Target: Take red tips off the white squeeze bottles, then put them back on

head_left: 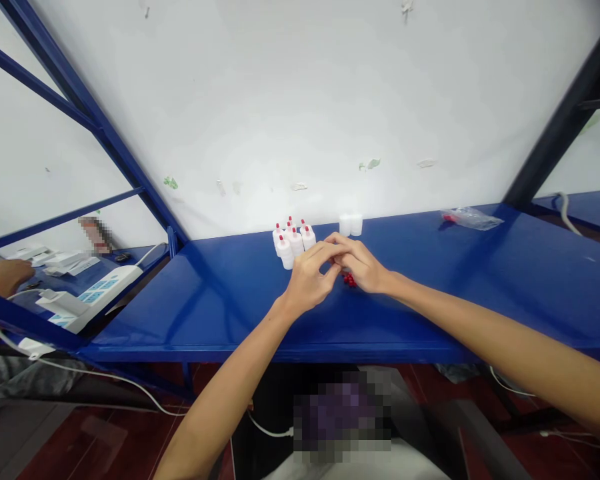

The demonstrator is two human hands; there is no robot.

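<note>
My left hand [310, 275] and my right hand [364, 265] meet above the blue table [220, 293], fingertips bent together. Both are closed, and whatever is between their fingers is hidden. Just below my right hand lies a small pile of red caps [349, 280], partly covered by the fingers. Several white bottles with red tips [285, 251] stand upright in a cluster behind and left of my left hand. Beyond my right hand, near the wall, are white bottles [351, 225] with no red tips showing.
A clear plastic bag [473, 219] with something red in it lies at the back right. Blue frame posts [115, 153] rise at the left. Past them are a white power strip [97, 293] and another person's hand [10, 272]. A white wall [300, 100] closes the back.
</note>
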